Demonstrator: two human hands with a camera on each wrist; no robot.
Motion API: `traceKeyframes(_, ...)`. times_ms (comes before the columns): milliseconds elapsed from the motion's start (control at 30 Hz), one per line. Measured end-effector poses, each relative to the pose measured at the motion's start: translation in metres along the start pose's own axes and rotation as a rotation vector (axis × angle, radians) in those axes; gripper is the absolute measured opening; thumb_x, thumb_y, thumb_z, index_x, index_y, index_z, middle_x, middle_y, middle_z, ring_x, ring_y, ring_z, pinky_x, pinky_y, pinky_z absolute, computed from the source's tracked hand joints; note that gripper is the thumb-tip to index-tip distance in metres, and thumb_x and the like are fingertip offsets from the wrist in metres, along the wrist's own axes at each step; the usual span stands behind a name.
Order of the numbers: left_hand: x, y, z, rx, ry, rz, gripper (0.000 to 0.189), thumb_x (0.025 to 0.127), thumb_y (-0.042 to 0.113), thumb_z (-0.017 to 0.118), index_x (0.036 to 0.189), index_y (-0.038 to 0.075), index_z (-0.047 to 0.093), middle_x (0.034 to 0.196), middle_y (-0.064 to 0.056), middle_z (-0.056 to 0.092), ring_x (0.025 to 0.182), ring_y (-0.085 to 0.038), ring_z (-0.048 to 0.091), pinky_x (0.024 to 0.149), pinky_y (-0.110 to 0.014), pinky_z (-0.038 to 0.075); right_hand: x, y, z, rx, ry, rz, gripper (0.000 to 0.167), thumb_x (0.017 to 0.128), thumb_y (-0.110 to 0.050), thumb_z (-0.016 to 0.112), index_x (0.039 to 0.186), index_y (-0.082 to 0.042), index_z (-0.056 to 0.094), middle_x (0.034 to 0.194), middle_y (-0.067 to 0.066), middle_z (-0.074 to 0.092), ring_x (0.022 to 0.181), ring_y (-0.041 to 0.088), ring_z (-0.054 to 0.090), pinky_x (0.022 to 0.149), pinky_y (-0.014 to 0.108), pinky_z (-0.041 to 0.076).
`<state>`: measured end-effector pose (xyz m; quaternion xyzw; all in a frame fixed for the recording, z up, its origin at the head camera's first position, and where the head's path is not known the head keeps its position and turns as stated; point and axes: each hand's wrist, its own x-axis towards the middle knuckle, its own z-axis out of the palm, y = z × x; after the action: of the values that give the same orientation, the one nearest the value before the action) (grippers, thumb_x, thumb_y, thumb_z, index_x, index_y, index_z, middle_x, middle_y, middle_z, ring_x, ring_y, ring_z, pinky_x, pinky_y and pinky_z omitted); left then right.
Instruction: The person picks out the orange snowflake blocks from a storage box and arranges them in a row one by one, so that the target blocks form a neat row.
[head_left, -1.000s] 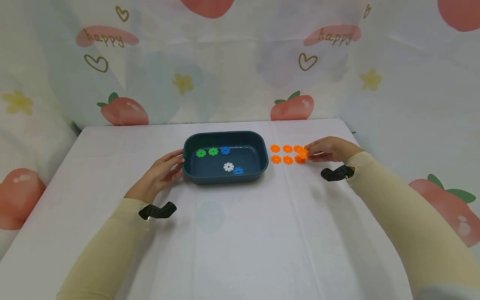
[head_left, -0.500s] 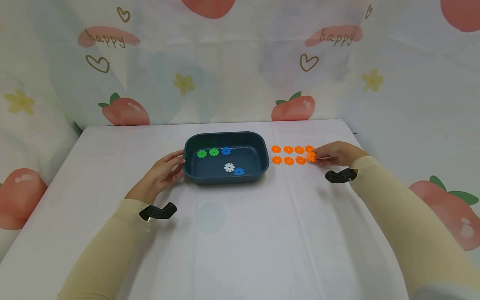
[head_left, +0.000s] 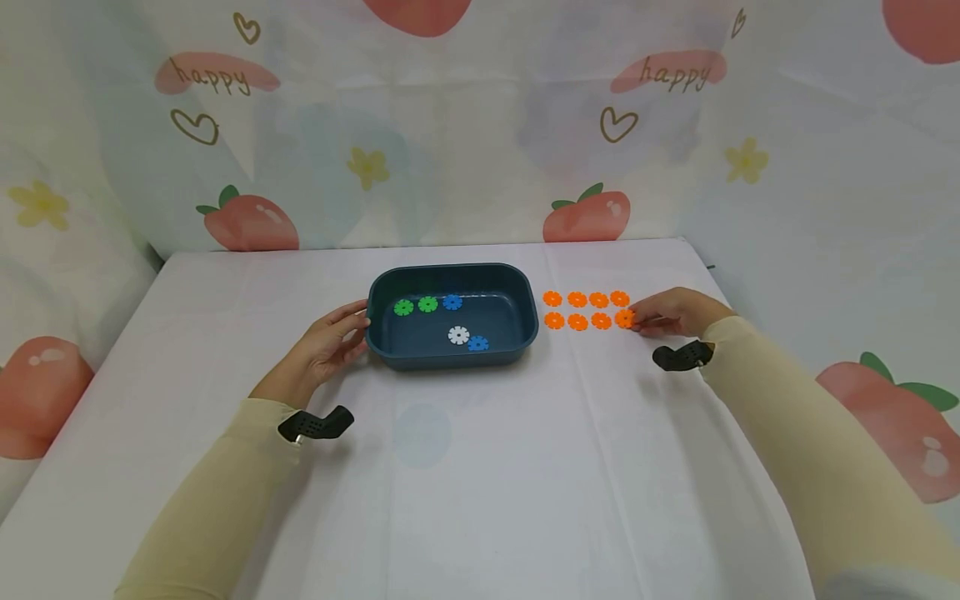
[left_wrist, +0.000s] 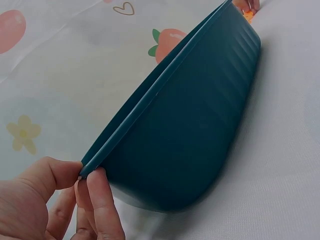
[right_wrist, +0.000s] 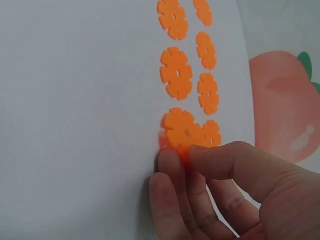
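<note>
My left hand (head_left: 324, 346) pinches the left rim of a dark teal plastic basin (left_wrist: 175, 125), thumb at the top edge and fingers against the outer wall. Inside the basin lie two green notched discs, two blue ones and a white snowflake disc (head_left: 458, 335). To its right, my right hand (head_left: 678, 313) pinches an orange snowflake disc (right_wrist: 182, 131) between thumb and fingers. That disc is at the right end of the front row, slightly tilted in the right wrist view. Behind it, the back row's end disc (right_wrist: 212, 134) is partly covered by the held one.
Two rows of flat orange discs (head_left: 577, 299) lie on the white tablecloth (head_left: 495, 467) beside the basin. A printed cloth backdrop (head_left: 465, 125) stands behind the table's far edge and along both sides.
My right hand has moved right, then slightly toward me, carrying the orange disc from over the rows to the front row's right end. The left hand stays on the basin.
</note>
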<state>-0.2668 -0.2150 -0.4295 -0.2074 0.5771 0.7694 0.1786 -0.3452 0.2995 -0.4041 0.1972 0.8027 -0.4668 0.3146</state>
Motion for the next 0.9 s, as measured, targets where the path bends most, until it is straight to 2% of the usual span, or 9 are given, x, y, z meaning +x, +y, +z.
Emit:
traceKeyframes(167,0.0,0.0,-0.001,-0.002,-0.001,0.008,0.047,0.098,0.012,0.06,0.143,0.021,0.049,0.098,0.003,0.06,0.078,-0.003,0.059,0.058,-0.015,0.054,0.001,-0.001,0.0,-0.054,0.001,-0.032,0.054,0.096,-0.011,0.063,0.143,0.007,0.043,0.087,0.0,0.07,0.09,0.018,0.064,0.096,0.031,0.052)
traceKeyframes(467,0.002,0.001,-0.001,-0.002,0.007,0.002,0.047,0.097,0.013,0.062,0.142,0.022,0.051,0.101,0.002,0.059,0.079,-0.004,0.06,0.059,-0.016,0.055,0.003,-0.001,-0.001,-0.109,0.046,-0.055,0.052,0.098,-0.013,0.061,0.141,0.009,0.044,0.09,0.002,0.068,0.086,0.016,0.064,0.095,0.031,0.053)
traceKeyframes(533,0.002,0.001,-0.002,0.001,0.007,0.001,0.047,0.097,0.013,0.062,0.142,0.022,0.051,0.101,0.003,0.06,0.081,-0.004,0.06,0.06,-0.016,0.055,0.001,-0.001,0.001,-0.121,0.065,-0.083,0.052,0.098,-0.014,0.061,0.141,0.009,0.044,0.095,0.006,0.069,0.086,0.016,0.065,0.097,0.033,0.052)
traceKeyframes(600,0.002,0.001,-0.003,0.004,0.004,-0.004,0.047,0.097,0.014,0.062,0.142,0.022,0.051,0.101,0.003,0.06,0.082,-0.004,0.06,0.06,-0.016,0.055,-0.001,-0.002,0.004,-0.127,0.089,-0.113,0.052,0.098,-0.015,0.061,0.142,0.009,0.044,0.109,0.013,0.068,0.088,0.017,0.066,0.099,0.035,0.051)
traceKeyframes(733,0.002,0.002,-0.005,0.026,-0.007,-0.013,0.05,0.098,0.015,0.061,0.145,0.022,0.049,0.105,0.003,0.059,0.086,-0.005,0.059,0.064,-0.016,0.056,-0.005,-0.008,0.014,-0.114,0.121,-0.167,0.053,0.1,-0.02,0.058,0.144,0.006,0.043,0.137,0.024,0.054,0.106,0.025,0.065,0.105,0.037,0.047)
traceKeyframes(833,0.002,0.003,-0.007,0.071,-0.019,-0.005,0.051,0.099,0.017,0.059,0.148,0.022,0.045,0.116,0.002,0.057,0.094,-0.007,0.059,0.071,-0.017,0.056,-0.008,-0.018,0.025,-0.114,0.159,-0.199,0.052,0.102,-0.024,0.055,0.144,0.004,0.043,0.143,0.026,0.048,0.12,0.032,0.058,0.105,0.038,0.045)
traceKeyframes(900,0.002,0.005,-0.007,0.138,-0.023,0.023,0.05,0.1,0.02,0.058,0.148,0.02,0.044,0.127,-0.001,0.055,0.102,-0.01,0.059,0.08,-0.02,0.056,-0.011,-0.026,0.033,-0.143,0.194,-0.244,0.05,0.102,-0.026,0.054,0.142,0.004,0.046,0.141,0.026,0.049,0.123,0.035,0.056,0.104,0.038,0.046)
